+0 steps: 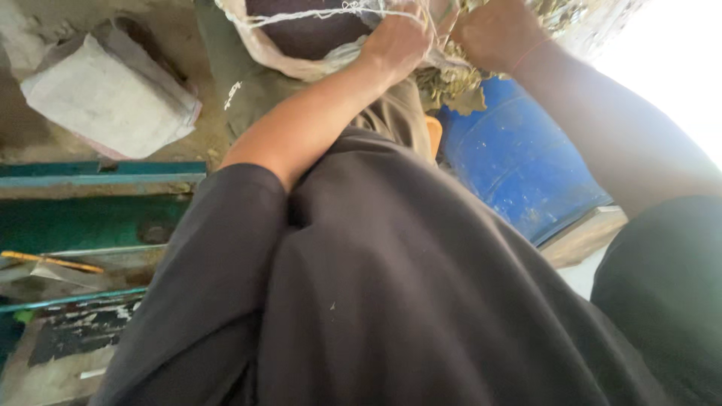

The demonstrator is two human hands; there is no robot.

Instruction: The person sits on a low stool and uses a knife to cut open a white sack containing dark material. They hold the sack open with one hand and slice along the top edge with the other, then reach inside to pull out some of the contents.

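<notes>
My left hand (397, 41) is closed on the frayed rim of a white woven sack (282, 56) at the top of the view; the sack's inside looks dark. My right hand (492, 30), with a red thread around the wrist, is closed on the sack's edge among dried greenish-brown leaves (451, 83) that spill from it. Its fingers are partly hidden by the leaves and the frame edge. My dark shirt (391, 286) fills the lower half of the view.
A blue plastic drum (519, 165) stands under the leaves at right. A grey concrete block (105, 94) lies on the dirt floor at upper left. Green-painted metal bars and a worn board (83, 225) lie at left. Bright glare fills the upper right.
</notes>
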